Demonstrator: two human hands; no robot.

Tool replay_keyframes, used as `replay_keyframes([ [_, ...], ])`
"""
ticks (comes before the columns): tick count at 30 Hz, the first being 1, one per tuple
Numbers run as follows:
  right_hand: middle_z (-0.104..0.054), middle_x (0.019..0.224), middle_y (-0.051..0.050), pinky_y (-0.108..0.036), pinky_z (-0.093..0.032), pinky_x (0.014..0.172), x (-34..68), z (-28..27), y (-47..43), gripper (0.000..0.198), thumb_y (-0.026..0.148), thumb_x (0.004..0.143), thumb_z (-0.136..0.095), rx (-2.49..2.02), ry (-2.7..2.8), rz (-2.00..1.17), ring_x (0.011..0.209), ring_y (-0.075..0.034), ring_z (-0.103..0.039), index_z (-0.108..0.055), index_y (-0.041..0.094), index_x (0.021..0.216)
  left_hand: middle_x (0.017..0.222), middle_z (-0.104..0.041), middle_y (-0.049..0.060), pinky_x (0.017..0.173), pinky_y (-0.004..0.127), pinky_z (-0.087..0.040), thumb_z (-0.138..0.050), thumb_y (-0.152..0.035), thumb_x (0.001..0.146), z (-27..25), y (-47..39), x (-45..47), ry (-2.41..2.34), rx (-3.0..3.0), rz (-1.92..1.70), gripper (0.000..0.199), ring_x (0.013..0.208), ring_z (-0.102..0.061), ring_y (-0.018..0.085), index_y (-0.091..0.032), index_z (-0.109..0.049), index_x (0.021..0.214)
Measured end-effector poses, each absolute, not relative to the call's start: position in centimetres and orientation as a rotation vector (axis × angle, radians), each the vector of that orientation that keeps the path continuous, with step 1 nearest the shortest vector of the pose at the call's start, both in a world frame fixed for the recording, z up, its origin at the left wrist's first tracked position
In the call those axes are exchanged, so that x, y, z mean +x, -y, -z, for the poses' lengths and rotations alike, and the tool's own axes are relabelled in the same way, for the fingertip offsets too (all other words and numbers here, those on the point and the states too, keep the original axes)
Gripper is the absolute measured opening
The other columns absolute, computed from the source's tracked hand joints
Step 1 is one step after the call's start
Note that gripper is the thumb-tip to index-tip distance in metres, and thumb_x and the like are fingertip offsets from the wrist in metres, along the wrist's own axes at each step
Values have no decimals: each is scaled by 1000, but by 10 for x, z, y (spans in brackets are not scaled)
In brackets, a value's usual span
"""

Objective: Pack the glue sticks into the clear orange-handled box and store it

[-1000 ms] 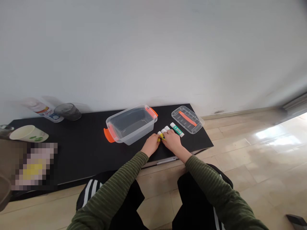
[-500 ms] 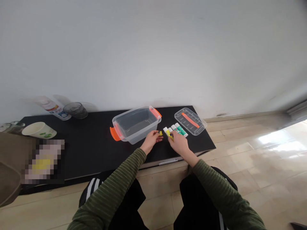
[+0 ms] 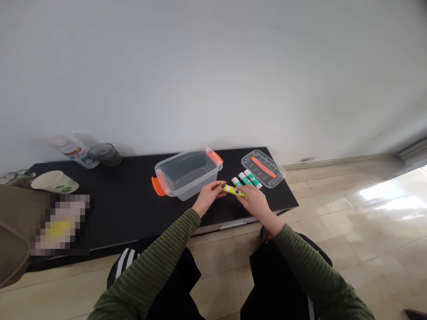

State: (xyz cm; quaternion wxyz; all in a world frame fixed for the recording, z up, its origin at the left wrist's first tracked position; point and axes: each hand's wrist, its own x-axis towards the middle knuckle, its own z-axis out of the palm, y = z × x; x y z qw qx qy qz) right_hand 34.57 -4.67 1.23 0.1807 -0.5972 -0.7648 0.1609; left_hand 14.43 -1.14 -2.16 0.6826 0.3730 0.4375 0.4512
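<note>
A yellow glue stick (image 3: 234, 190) is held level between both hands, in front of the clear box's right end. My left hand (image 3: 211, 194) pinches the yellow cap at its left end. The fingers of my right hand (image 3: 255, 200) are closed around the other end. Just beyond my right hand, several green and white glue sticks (image 3: 250, 178) lie side by side on the black tabletop. The clear plastic box (image 3: 196, 189) with orange handles stands uncovered behind my left hand.
The box's clear lid (image 3: 265, 169), with an orange handle, lies at the right end of the black table (image 3: 133, 209). To the left are a paper cup (image 3: 55, 182), a dark glass (image 3: 105, 154), a white spray can (image 3: 75, 151) and a blurred patch (image 3: 60, 224).
The yellow glue stick has swung level, toward my left hand. Its white end is now covered by the cap from my left hand. The box and the green sticks stay put.
</note>
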Motion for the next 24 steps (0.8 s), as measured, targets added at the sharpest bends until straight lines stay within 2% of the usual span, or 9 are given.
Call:
replay_keyframes([
  [2, -71, 110, -7, -28, -45, 84, 346, -13, 47, 32, 24, 89, -60, -1618, 2137, -524, 101, -21, -63, -69, 24, 120, 101, -73, 7, 95, 38, -56, -83, -37, 73, 21, 14, 143, -964, 879, -1007, 39, 87, -70, 16, -14, -75, 103],
  [4, -73, 98, -5, -26, -44, 76, 345, -14, 48, 27, 24, 88, -61, -1560, 2109, -643, 88, -19, -64, -73, 23, 112, 103, -72, 7, 97, 39, -55, -83, -41, 71, 20, 17, 142, -945, 916, -996, 42, 91, -69, 17, -14, -75, 102],
  [7, -68, 76, 0, -25, -37, 63, 341, -15, 49, 20, 24, 85, -61, -1527, 2069, -811, 68, -14, -57, -76, 21, 99, 104, -72, 7, 97, 41, -56, -82, -45, 71, 20, 21, 140, -941, 967, -977, 45, 94, -68, 20, -13, -75, 103],
  [9, -63, 68, 2, -25, -33, 59, 340, -16, 49, 19, 23, 83, -62, -1518, 2030, -895, 62, -13, -53, -76, 21, 96, 104, -72, 7, 96, 41, -56, -79, -46, 74, 19, 23, 138, -957, 1025, -966, 46, 94, -69, 21, -14, -74, 105],
  [14, -65, 70, 3, -23, -39, 62, 337, -12, 47, 24, 22, 79, -64, -1408, 1911, -1207, 64, -12, -57, -74, 19, 101, 106, -73, 8, 93, 43, -55, -62, -42, 87, -1, 34, 134, -1113, 1525, -982, 34, 97, -68, 23, -18, -74, 108],
  [18, -73, 80, -2, -25, -47, 70, 331, -8, 44, 21, 26, 81, -64, -1400, 1815, -1348, 75, -16, -67, -72, 16, 98, 122, -69, 8, 109, 45, -44, -57, -34, 90, -35, 31, 103, -1409, 2028, -1270, 27, 117, -61, 25, -24, -73, 109],
  [21, -76, 84, -3, -26, -49, 73, 327, -9, 44, 19, 27, 81, -65, -1449, 1805, -1302, 80, -18, -69, -72, 17, 96, 138, -60, 12, 117, 47, -35, -58, -33, 89, -49, 9, 57, -1910, 1878, -1495, 36, 133, -50, 28, -21, -68, 122],
  [24, -76, 84, -3, -28, -50, 74, 327, -12, 42, 18, 29, 82, -63, -1480, 1778, -1248, 80, -19, -70, -71, 18, 95, 149, -49, 18, 121, 49, -29, -65, -29, 81, -41, -16, 12, -2175, 1639, -1279, 59, 143, -40, 34, -13, -57, 137],
])
